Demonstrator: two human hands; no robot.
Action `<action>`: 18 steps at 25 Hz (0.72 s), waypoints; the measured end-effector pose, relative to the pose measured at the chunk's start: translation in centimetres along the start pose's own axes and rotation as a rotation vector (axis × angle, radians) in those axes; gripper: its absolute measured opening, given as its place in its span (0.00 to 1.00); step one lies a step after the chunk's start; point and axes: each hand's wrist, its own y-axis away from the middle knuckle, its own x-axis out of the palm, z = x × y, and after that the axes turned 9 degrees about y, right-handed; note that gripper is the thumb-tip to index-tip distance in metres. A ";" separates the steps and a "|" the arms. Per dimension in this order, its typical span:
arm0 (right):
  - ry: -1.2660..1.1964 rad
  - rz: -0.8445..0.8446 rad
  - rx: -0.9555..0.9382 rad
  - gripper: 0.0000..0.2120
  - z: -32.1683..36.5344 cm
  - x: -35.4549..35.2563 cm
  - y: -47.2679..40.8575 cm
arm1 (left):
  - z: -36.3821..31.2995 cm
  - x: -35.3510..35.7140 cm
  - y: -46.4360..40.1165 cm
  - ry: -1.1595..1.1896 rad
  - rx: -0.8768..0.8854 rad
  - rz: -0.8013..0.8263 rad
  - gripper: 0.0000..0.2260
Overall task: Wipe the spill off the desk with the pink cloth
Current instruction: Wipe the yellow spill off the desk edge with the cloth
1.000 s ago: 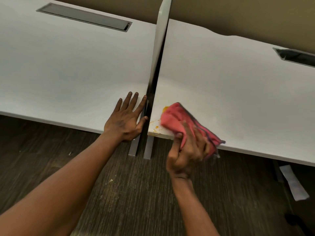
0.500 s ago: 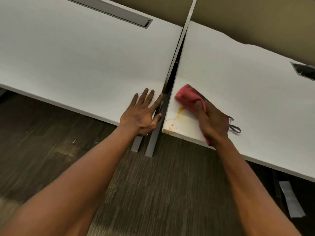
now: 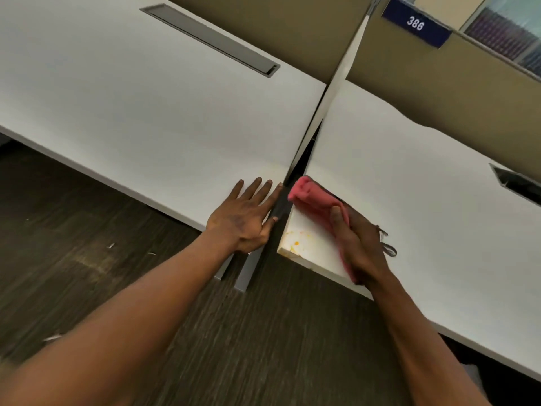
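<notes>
My right hand (image 3: 361,243) presses the bunched pink cloth (image 3: 311,197) flat on the right white desk (image 3: 424,206), near its front left corner. The cloth's far end reaches the desk's left edge by the gap. A yellow-orange spill (image 3: 297,240) smears the corner, just left of my hand and nearer me than the cloth. My left hand (image 3: 247,216) lies flat, fingers spread, on the front right corner of the left white desk (image 3: 146,112).
A thin divider panel (image 3: 330,104) stands between the two desks. Grey cable slots sit in the left desk (image 3: 210,39) and right desk (image 3: 515,183). Tan partition walls (image 3: 439,83) run behind, with a blue "386" sign (image 3: 415,23). Dark wood floor (image 3: 87,259) lies below.
My right hand has pushed the cloth away from me and left along the corner, uncovering smeared spill near the front edge. The left hand stays planted. The camera has tilted up.
</notes>
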 end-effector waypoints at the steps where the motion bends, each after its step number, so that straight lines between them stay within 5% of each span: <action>1: -0.017 0.062 -0.075 0.23 0.2 0.5 1.0 | 0.0 -0.2 0.0 -0.003 0.000 0.016 0.31; 5: 0.034 0.207 -0.164 0.21 -1.4 -1.6 3.9 | 1.1 -1.1 -0.1 -0.011 0.029 0.047 0.33; 8: 0.019 0.142 -0.099 0.12 -1.3 -2.7 0.6 | 1.7 -1.0 -0.1 0.032 0.069 -0.011 0.30; 12: 0.095 0.116 -0.131 0.24 0.4 0.1 -2.6 | 1.8 -0.6 -0.4 0.026 0.011 -0.030 0.30; 16: 0.197 0.272 -0.454 0.23 -0.6 1.0 -0.8 | 2.0 -0.8 -0.6 0.009 -0.042 0.050 0.38; 18: 0.196 0.287 -0.460 0.20 -0.3 0.4 -2.5 | 2.0 -0.7 -0.5 0.034 -0.043 0.034 0.34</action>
